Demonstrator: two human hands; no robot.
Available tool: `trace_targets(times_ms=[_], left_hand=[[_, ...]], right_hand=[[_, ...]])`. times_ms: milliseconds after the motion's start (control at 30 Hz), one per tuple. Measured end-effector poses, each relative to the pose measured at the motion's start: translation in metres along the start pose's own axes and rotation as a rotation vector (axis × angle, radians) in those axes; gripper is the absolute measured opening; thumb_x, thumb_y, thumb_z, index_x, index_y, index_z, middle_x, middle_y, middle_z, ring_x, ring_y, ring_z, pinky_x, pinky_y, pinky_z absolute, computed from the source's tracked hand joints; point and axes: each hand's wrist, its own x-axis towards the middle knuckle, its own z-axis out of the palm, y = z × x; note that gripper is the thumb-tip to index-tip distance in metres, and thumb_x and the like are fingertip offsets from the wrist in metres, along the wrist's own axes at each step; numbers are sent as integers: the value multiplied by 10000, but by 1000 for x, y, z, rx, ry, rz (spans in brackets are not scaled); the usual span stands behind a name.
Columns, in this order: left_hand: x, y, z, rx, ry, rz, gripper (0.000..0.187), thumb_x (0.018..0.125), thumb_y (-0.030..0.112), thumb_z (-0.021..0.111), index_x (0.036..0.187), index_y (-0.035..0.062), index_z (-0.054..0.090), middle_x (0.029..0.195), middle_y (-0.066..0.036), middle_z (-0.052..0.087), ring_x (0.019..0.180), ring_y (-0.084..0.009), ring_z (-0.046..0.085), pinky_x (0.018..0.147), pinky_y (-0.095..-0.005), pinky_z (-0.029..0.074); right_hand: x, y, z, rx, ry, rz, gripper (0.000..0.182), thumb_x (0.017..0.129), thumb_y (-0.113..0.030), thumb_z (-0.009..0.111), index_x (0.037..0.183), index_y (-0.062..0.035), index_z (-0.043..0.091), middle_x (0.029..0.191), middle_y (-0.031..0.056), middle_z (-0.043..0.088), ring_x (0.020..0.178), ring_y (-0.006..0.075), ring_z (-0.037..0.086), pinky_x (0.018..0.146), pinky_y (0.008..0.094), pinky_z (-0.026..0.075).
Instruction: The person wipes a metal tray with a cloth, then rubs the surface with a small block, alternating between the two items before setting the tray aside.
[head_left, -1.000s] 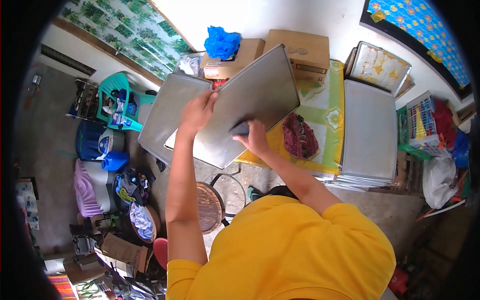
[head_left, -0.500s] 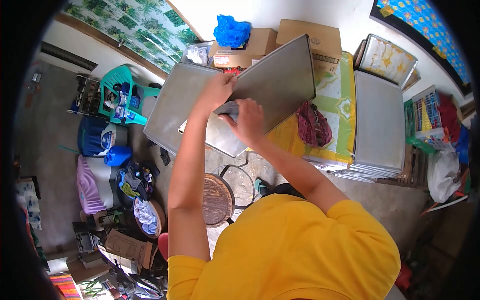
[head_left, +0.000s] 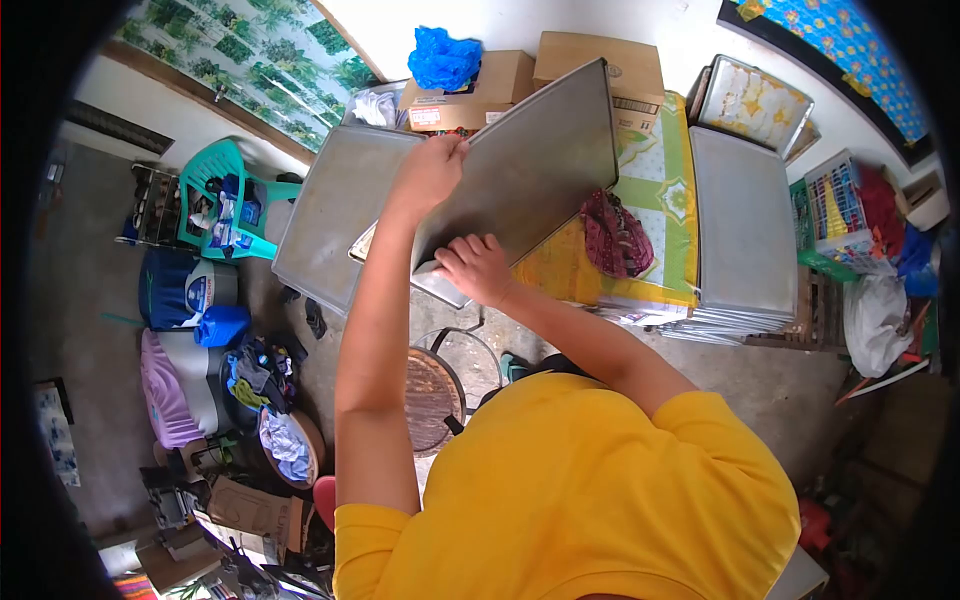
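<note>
My left hand [head_left: 432,172] grips the upper edge of a flat metal tray [head_left: 545,160], which is tilted up over the table. Low on the tray's face, near its lower left corner, my right hand [head_left: 475,268] presses a small cloth, mostly hidden under the fingers. Another metal tray [head_left: 345,200] lies flat to the left, partly behind my left arm. To the right of the tilted tray, a crumpled dark red cloth [head_left: 617,235] rests on the yellow and green table cover [head_left: 660,215].
A stack of trays [head_left: 745,230] stands at the right. Cardboard boxes [head_left: 600,68] and a blue plastic bag [head_left: 443,58] are at the back. A round wooden stool [head_left: 432,400] stands before me. A green chair [head_left: 222,200] holds items at the left.
My right hand has moved down the tray's face with the cloth, which is now mostly covered. My left hand still holds the edge. The whole view has shifted slightly.
</note>
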Motion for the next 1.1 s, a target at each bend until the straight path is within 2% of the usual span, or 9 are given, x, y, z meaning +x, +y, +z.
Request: trace_targets(times_ms=[200,333,433,567,633,767,933,1033,1100], left_hand=[[-1,5,0,98,12,-18,304,933,255,488,928,5,660,891,-261,643,868,-455,606,785,-509,469],[-7,6,5,45,43,-33,276,937,239,512,913,-18,607,854,-290,587,822,-462,569,704,-469,436],[-6,10,-1,140,-6,-78,278,927,270,530,981,20,641,897,-260,629,858,-445,596,729,-463,460],[-9,6,12,256,89,-131,316,897,340,573,1086,102,660,970,-182,680,919,-394,631,772,-449,495],[-6,10,11,336,70,-203,350,881,370,592,1137,140,656,1006,-145,693,943,-367,643,790,-441,507],[-4,8,14,396,130,-199,325,879,373,601,1111,152,656,969,-132,697,900,-352,653,756,-445,509],[-7,11,18,389,191,-193,258,885,335,588,1062,156,649,880,-151,693,843,-363,657,727,-479,506],[-6,8,19,436,194,-201,278,880,367,605,1048,151,660,872,-136,697,832,-357,654,714,-449,509],[-9,7,20,419,225,-163,272,877,362,611,1037,150,668,850,-137,694,814,-360,654,699,-447,507]], right_hand=[[-59,13,16,-34,-153,-157,157,786,-203,548,931,-237,600,865,-39,495,843,142,486,720,337,351],[-39,9,17,-32,-107,-309,132,799,-216,540,921,-236,585,846,-37,483,831,143,481,733,334,346],[-60,20,14,23,-270,-378,172,763,-251,592,933,-229,576,869,-42,508,832,144,487,749,330,344],[-45,55,-30,121,-149,324,406,757,-363,722,1011,-88,565,965,83,574,919,268,551,776,396,405],[-50,100,-45,170,63,667,545,810,-379,720,1116,18,505,1035,192,561,996,365,554,870,450,424],[-74,208,-60,370,502,1205,721,838,-281,702,1318,44,273,1246,271,450,1142,414,495,995,459,381],[-123,294,-66,8,334,1389,774,831,-287,698,1381,-3,233,1376,271,326,1282,433,349,1026,513,326],[-125,291,-69,-370,-27,1558,899,810,-411,709,1462,-53,203,1434,277,294,1315,415,319,1051,549,278],[-121,262,-73,-488,-58,1126,890,821,-450,671,1491,-95,206,1475,242,261,1343,426,284,1047,606,244]])
